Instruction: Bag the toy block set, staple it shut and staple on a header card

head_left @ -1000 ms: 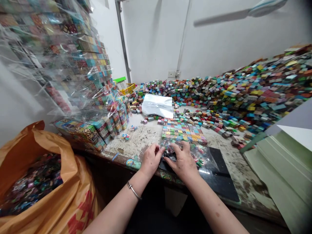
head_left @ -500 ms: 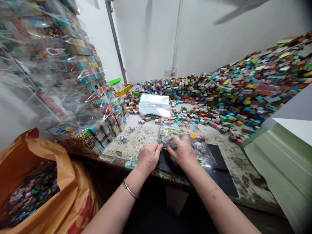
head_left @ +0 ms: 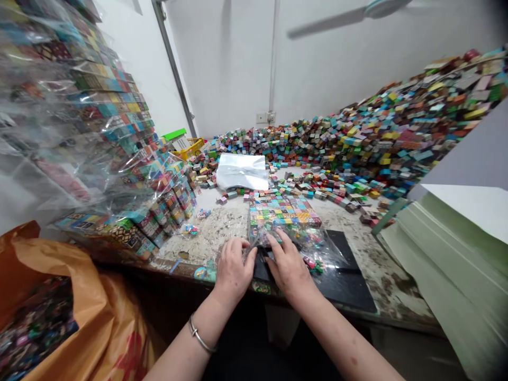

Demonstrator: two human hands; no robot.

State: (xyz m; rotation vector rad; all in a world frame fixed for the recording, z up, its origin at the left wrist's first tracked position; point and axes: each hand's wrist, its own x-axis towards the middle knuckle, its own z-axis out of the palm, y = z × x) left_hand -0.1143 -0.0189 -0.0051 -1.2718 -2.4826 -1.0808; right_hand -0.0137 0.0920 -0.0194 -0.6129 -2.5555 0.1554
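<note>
In the head view, a clear plastic bag [head_left: 293, 236] lies at the table's front edge. Neat rows of small colourful printed boxes [head_left: 283, 210] fill its far part, and small bright pieces [head_left: 315, 264] lie at its near end. My right hand [head_left: 291, 267] rests on the near end of the bag, fingers spread. Beside the bag's near left corner is my left hand [head_left: 234, 269], its thumb apart from slightly bent fingers; whether it touches the film I cannot tell. A flat black board [head_left: 349, 280] lies partly under the bag.
Loose small boxes [head_left: 341, 143] are heaped along the wall and up the right side. Wrapped box packs [head_left: 130, 127] tower at left, above an orange bag [head_left: 99, 296] of small pieces. A white sheet [head_left: 242, 172] lies mid-table; pale green stacked sheets [head_left: 432, 254] stand right.
My left thumb has moved away from the fingers, loosening their pinch at the bag's edge. My right fingers have straightened and spread over the film. The whole view has shifted slightly.
</note>
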